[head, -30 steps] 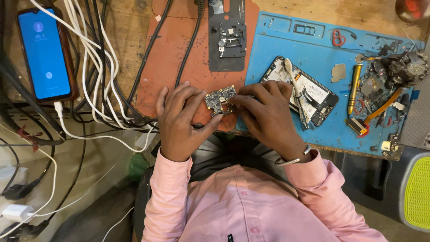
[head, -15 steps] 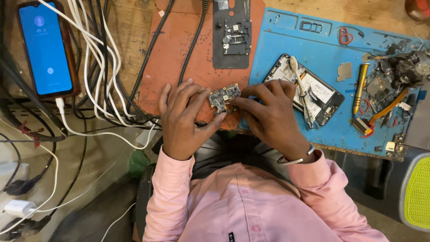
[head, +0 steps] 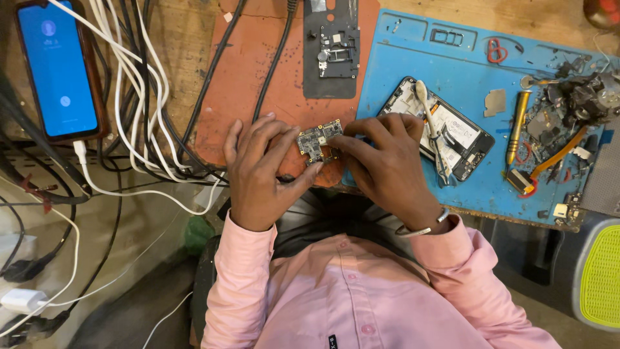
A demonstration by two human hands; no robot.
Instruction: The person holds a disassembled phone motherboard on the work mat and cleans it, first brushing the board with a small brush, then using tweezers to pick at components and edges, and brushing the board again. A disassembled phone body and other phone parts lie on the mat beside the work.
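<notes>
You held the small circuit board (head: 318, 141) pinched between both hands, just above the near edge of the red mat (head: 258, 71): your left hand (head: 258, 171) gripped its left side with thumb and fingers (head: 274, 139) closed on the edge, and your right hand (head: 387, 165) had its fingertips (head: 337, 139) clenched on the board's right side. That was a sound grip, I judge, since the pads sat on the edges rather than on the components; holding it low over the mat also meant a slip would have landed softly. To do this well, you needed to keep pressure light and even, so the thin board did not flex, and to steady both wrists against the worktop (head: 187, 77) edge. The opened phone (head: 439, 129) lay just beside your right hand on the blue mat (head: 400, 58), with tweezers (head: 434, 139) resting across it, close enough to reach without shifting your hold. The tangle of white cables (head: 129, 77) and the lit phone (head: 57, 71) sat well apart to the left, clear of your elbows.
</notes>
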